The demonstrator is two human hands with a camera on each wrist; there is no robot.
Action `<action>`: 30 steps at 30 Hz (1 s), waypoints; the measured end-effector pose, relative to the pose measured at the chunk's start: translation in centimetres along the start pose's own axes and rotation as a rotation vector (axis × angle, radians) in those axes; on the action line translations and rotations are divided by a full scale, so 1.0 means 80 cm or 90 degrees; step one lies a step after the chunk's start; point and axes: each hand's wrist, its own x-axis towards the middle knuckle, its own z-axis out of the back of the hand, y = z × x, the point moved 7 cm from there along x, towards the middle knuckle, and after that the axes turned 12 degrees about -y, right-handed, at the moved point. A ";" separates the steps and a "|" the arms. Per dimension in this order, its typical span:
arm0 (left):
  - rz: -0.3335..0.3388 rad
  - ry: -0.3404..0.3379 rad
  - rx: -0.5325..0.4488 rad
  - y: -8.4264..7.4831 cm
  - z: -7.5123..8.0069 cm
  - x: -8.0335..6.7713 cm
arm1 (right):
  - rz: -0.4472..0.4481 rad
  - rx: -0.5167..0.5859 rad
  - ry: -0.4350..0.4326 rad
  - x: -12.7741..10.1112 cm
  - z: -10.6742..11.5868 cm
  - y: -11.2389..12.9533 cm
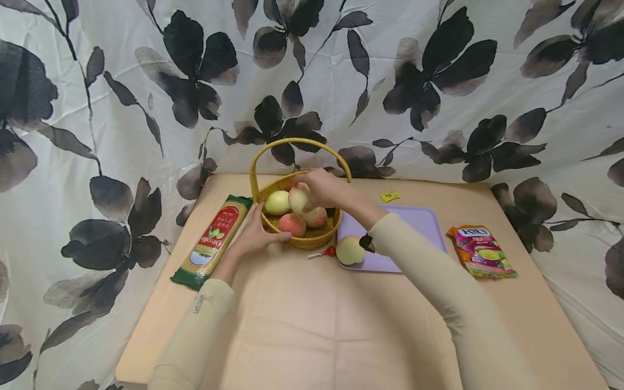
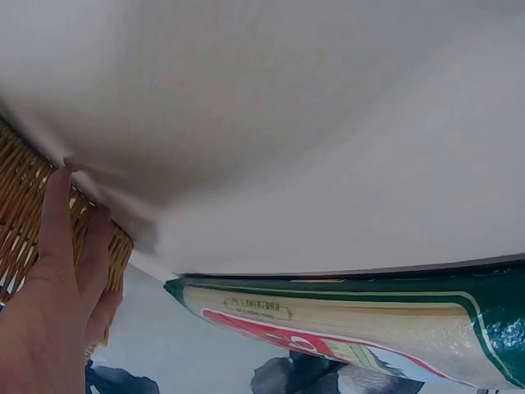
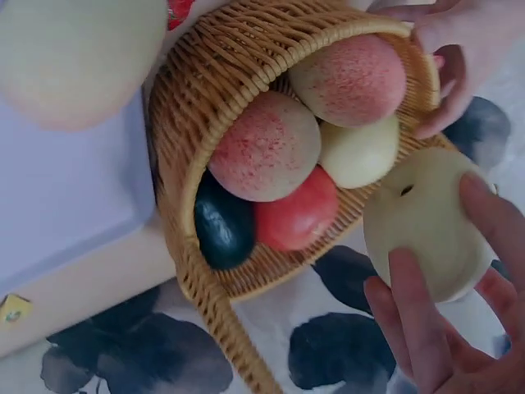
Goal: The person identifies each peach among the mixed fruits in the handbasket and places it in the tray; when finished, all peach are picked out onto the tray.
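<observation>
My right hand (image 1: pixel 320 188) grips a cream, pink-tinged round fruit (image 1: pixel 298 198) over a yellow wicker basket (image 1: pixel 304 241); my left hand (image 1: pixel 257 228) holds its side. Near the table's (image 1: pixel 292 325) far edge, beside a lilac tray (image 1: pixel 414 214), it contains pink-speckled, yellow, red and dark fruits (image 3: pixel 264 148)

Pale, pink-tinged round fruit (image 1: pixel 297 200) held over upright yellow wicker basket (image 1: pixel 312 241).

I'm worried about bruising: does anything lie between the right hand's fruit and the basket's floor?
Yes: two peaches, a red fruit, a dark fruit and a pale fruit fill much of the basket; part of its inside shows bare.
</observation>
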 end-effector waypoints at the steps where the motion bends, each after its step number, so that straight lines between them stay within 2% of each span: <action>1: 0.002 0.000 0.000 0.000 0.000 0.000 | 0.008 0.000 0.002 -0.007 0.004 0.000; 8: 0.012 -0.004 0.003 0.002 0.000 -0.001 | 0.039 0.019 -0.029 -0.063 0.035 -0.018; 16: 0.005 -0.006 0.020 0.002 -0.001 0.000 | -0.042 0.045 -0.032 -0.126 0.060 -0.073; 21: 0.010 -0.006 0.019 0.000 0.001 -0.003 | -0.048 0.032 -0.026 -0.159 0.047 -0.106; 30: -0.006 -0.008 0.000 0.000 -0.002 0.001 | -0.104 0.029 0.026 -0.203 -0.002 -0.155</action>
